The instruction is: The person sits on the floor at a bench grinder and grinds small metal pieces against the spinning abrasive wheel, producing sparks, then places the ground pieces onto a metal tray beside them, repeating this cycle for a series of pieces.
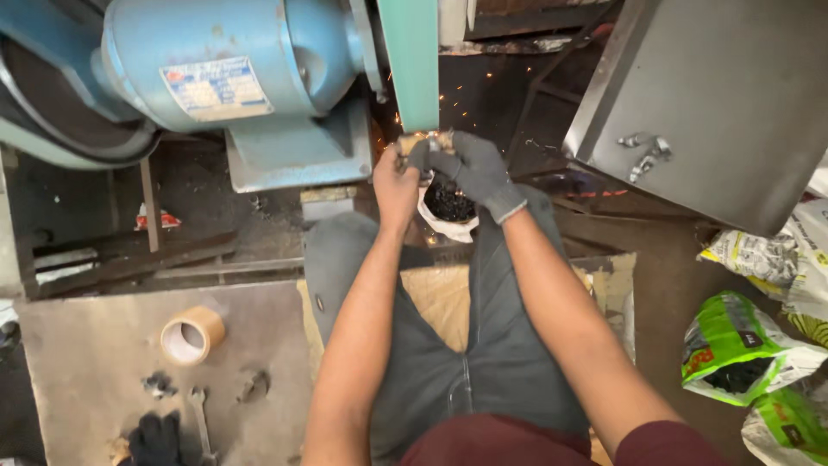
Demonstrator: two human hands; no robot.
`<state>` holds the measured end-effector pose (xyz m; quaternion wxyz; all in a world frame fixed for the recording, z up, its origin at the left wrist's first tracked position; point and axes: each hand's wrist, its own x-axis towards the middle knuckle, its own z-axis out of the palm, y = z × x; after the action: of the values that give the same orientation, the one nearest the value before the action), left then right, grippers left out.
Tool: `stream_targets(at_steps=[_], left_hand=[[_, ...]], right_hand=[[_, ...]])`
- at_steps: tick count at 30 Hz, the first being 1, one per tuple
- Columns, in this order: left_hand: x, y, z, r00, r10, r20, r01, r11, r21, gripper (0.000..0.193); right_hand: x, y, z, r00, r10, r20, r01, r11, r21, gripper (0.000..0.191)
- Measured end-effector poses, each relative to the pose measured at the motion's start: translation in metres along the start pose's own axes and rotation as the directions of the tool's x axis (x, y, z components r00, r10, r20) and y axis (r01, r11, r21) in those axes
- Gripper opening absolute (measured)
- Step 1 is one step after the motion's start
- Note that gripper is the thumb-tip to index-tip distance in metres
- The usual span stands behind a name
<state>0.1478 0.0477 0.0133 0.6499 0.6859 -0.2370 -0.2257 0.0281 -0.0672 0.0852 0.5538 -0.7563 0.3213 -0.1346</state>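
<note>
My bare left hand [394, 183] and my right hand [477, 170] in a grey glove together grip a small metal piece [423, 140]. They press it against the green sanding belt [411, 60] of a blue grinder [250, 69]. Sparks [470, 91] fly off behind the belt. Just below my hands hangs a white bag of dark bits [448, 207], between my knees. The piece is mostly hidden by my fingers.
A roll of brown tape [191, 335], a spanner [200, 414] and a black glove [157, 440] lie on the board at lower left. A grey metal sheet with small fittings [716, 103] stands upper right. Green and white sacks [750, 345] sit at right.
</note>
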Motion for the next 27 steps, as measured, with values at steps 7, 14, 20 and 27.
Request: stream_targets(at_steps=[7,14,20,27], left_hand=[[-0.001,0.005,-0.015,0.990,-0.045,0.135,0.017,0.980,0.199,0.033],[-0.004,-0.018,0.007,0.950,-0.219,0.223,0.246,0.964,-0.101,0.046],[-0.008,-0.031,0.010,0.823,-0.160,0.546,0.542,0.511,-0.667,0.062],[-0.007,-0.017,-0.022,0.814,-0.189,0.549,0.493,0.723,-0.483,0.062]], right_hand=[[-0.024,0.003,0.003,0.936,-0.279,-0.215,0.285,0.959,-0.004,0.035],[0.000,0.020,0.003,0.957,0.253,-0.144,-0.131,0.817,0.562,0.026],[0.038,0.021,0.013,0.965,0.222,-0.142,-0.038,0.650,0.759,0.020],[-0.001,0.032,-0.015,0.966,0.090,-0.242,0.035,0.883,0.468,0.028]])
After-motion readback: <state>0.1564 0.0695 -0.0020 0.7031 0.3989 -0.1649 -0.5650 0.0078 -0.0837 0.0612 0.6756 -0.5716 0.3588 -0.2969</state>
